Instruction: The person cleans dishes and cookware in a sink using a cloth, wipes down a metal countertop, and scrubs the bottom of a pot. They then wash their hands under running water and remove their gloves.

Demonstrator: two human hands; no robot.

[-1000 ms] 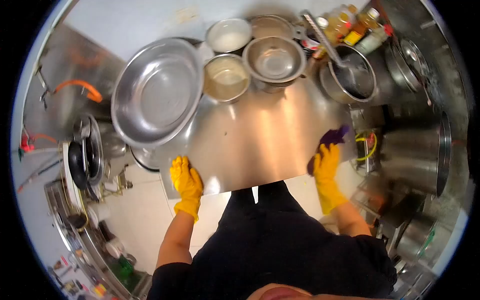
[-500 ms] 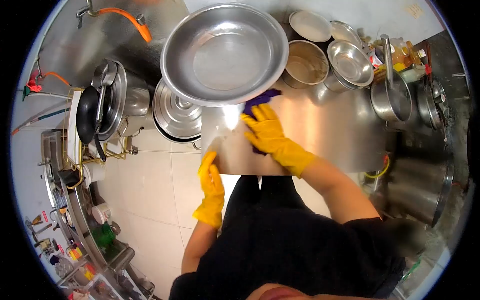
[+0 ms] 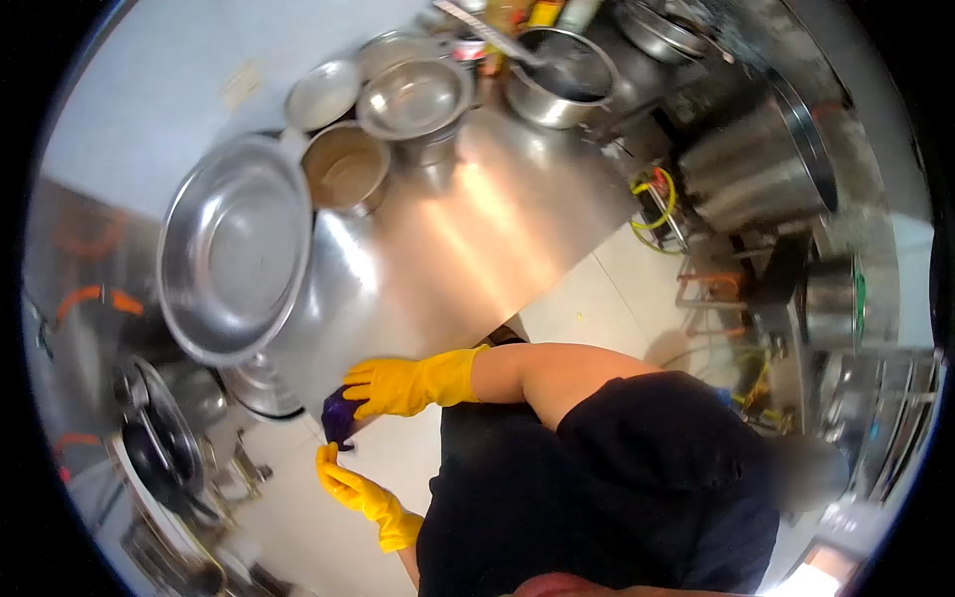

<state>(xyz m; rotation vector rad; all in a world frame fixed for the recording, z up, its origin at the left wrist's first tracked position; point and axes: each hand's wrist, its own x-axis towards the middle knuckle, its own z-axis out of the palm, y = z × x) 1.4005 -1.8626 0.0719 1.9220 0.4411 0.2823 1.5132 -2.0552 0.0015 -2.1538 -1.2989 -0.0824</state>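
One dark purple cloth (image 3: 339, 412), crumpled and soft, lies at the near left corner of the steel tabletop (image 3: 557, 234), its lower end drooping past the edge. Its long axis runs from under the right hand (image 3: 391, 386) down towards the left hand (image 3: 355, 492). The yellow-gloved right hand holds it bunched beneath its fingers; the left's gloved fingers lie together just below, whether gripping it I can't tell.

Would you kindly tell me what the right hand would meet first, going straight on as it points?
Past the purple cloth the right hand touches, probably the metal lid, though depth is unclear.
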